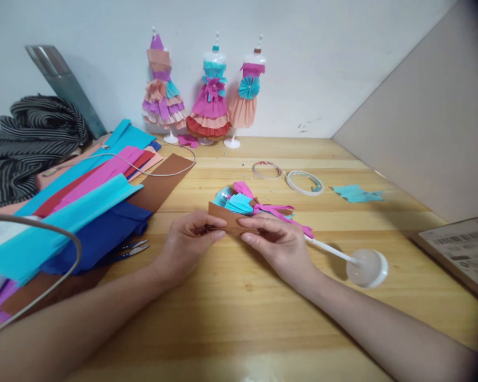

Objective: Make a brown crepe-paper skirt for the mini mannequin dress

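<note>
A small mannequin (258, 212) lies on its side on the wooden table (239, 313), its white pole ending in a round base (367, 268) at the right. It wears turquoise and pink crepe paper pieces. A brown paper strip (228, 217) is wrapped across it. My left hand (185, 241) pinches the strip's left end, fingers closed. My right hand (276, 241) presses the strip and the mannequin body from the right, fingers curled on them.
Sheets of crepe paper (83, 207) in turquoise, pink, red, blue and brown lie at the left, with small scissors (133, 248) beside them. Three dressed mannequins (211, 95) stand at the back wall. Tape rolls (305, 182), a turquoise scrap (356, 193), striped cloth (27, 143) and a cardboard box (462, 252) surround them.
</note>
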A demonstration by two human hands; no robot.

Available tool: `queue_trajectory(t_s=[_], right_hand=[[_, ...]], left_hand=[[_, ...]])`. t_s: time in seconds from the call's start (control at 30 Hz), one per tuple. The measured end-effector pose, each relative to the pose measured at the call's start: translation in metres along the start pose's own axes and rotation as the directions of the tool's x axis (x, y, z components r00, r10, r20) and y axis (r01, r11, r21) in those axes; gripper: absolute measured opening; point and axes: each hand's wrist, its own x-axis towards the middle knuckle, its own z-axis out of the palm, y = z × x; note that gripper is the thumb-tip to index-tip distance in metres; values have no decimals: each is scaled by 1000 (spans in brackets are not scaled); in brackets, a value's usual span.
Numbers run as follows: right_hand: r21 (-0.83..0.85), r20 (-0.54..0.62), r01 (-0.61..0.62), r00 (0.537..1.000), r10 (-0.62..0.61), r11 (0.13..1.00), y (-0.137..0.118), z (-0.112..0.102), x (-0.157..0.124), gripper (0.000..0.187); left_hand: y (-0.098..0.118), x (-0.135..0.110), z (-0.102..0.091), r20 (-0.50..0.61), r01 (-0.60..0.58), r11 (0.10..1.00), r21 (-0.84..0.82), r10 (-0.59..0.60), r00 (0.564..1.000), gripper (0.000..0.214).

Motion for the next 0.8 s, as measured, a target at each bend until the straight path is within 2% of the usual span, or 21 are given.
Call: queue_trajectory(t_s=[0.17,0.4,0.6,0.8], right_hand=[[-87,-20,64,998,-66,994,-1,-1,0,19],[-192,-12,110,993,-115,975,-6,-2,-1,19],[-213,-47,51,997,-63,976,-2,-1,-2,9],[-215,-13,28,999,-32,976,-2,-2,-2,2]], left_hand=[[-5,-1,-1,-48,-67,990,124,74,996,20],[-2,-3,-2,-33,-216,913,347,242,970,14],[1,-4,-1,-26,-269,881,389,302,953,10],[3,-4,-1,-23,-282,872,399,317,948,9]])
